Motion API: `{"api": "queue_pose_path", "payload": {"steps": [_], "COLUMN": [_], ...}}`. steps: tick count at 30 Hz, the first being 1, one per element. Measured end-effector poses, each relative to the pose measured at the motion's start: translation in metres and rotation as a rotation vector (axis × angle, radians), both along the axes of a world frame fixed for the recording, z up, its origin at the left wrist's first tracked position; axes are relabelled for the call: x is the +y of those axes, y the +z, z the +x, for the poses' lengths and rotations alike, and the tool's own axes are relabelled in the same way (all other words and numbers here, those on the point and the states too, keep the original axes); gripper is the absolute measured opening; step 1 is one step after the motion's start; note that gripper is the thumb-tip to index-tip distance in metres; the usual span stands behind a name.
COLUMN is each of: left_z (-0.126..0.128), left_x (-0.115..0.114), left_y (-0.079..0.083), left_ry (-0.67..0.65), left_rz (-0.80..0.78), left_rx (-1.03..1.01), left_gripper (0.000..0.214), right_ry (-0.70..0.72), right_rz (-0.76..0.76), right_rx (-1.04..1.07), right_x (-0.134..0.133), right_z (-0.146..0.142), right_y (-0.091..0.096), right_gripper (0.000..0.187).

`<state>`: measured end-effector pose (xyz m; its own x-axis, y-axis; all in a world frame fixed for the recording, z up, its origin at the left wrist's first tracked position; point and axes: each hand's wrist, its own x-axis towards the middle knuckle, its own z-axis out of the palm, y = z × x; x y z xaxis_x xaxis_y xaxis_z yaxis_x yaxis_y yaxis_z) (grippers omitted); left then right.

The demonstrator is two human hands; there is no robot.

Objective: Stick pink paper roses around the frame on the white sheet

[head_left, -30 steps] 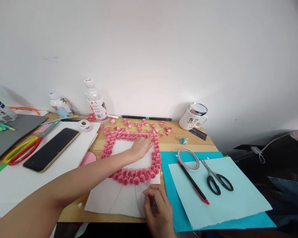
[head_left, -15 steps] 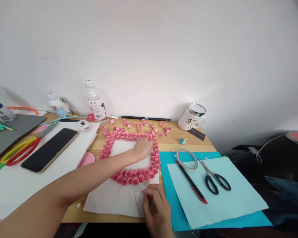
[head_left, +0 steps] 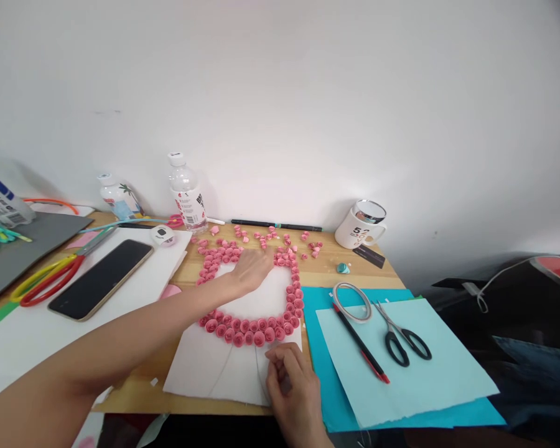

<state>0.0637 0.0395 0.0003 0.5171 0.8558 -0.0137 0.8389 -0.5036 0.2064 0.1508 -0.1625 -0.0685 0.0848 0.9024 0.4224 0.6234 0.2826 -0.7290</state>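
Roses (head_left: 259, 338) pink, tightly coiled, probably paper

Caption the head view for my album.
Left hand over a square frame of pink paper roses on white paper, right hand at its lower right corner.

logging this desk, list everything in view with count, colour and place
paper roses: many, pink, ringed centre, loose behind
sheet: one, white, under roses
bottles: two, clear and white, back left
mug: one, white, back right
card: one, black, beside mug
thin rod: one, black, back centre
turquoise curl: one, turquoise, near mug
blue papers: two visible, light over darker, right
tape roll: one, white, right
pen: one, black and red, right
scissors: two, black handles right, coloured left
phone: one, black, left
round case: one, white, by phone
white papers: several, left
table: one, brown, below
edge clutter: several, mixed, both sides
left hand: one, bare, over roses
right hand: one, bare, near sheet
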Motion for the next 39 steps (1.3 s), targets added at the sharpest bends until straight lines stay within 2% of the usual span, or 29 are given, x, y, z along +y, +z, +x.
{"api": "queue_pose_path", "payload": {"steps": [2,6,11,16,20,26,30,32,34,36,37,38,39], "left_z": [-0.015,-0.045,-0.072,-0.088,-0.097,-0.112,-0.116,-0.111,-0.098,-0.081,-0.073,-0.065,-0.058], "left_x": [0.001,0.002,0.002,-0.001,-0.006,-0.002,-0.001,-0.014,-0.040,-0.077,-0.097,-0.116,-0.133], "left_y": [0.007,0.024,0.052,0.075,0.083,0.083,0.089,0.092,0.093,0.091,0.090,0.088,0.086], "left_ry": [0.052,0.183,0.350,0.466,0.513,0.579,0.607,0.533,0.305,-0.063,-0.284,-0.493,-0.670], "left_rz": [0.032,0.113,0.111,0.229,0.253,0.297,0.348,0.299,0.152,-0.059,-0.168,-0.210,-0.154], "left_rx": [-0.037,-0.249,-0.515,-0.526,-0.514,-0.599,-0.678,-0.736,-0.765,-0.676,-0.566,-0.421,-0.295], "left_gripper": [0.020,0.014,0.012,0.011,0.012,0.013,0.013,0.015,0.016,0.016,0.017,0.018,0.022], "right_ry": [0.000,-0.006,-0.010,-0.006,-0.002,0.018,0.040,0.039,0.024,0.030,0.051,0.089,0.137], "right_rz": [0.000,-0.002,-0.029,-0.033,-0.059,-0.114,-0.161,-0.195,-0.227,-0.238,-0.239,-0.248,-0.268], "right_rx": [-0.001,0.005,0.016,0.014,-0.002,-0.021,0.055,0.176,0.351,0.552,0.638,0.700,0.727], "right_x": [0.000,-0.001,-0.001,-0.002,-0.004,-0.006,-0.007,-0.007,-0.007,-0.006,-0.005,-0.005,-0.006], "right_z": [0.000,-0.001,-0.002,-0.002,-0.002,-0.003,-0.003,-0.002,0.001,0.006,0.010,0.016,0.024], "right_y": [0.000,0.001,0.004,0.006,0.004,0.005,0.010,0.016,0.025,0.038,0.045,0.052,0.059], "right_gripper": [0.018,0.016,0.014,0.011,0.011,0.012,0.011,0.011,0.018,0.036,0.047,0.056,0.062]}}
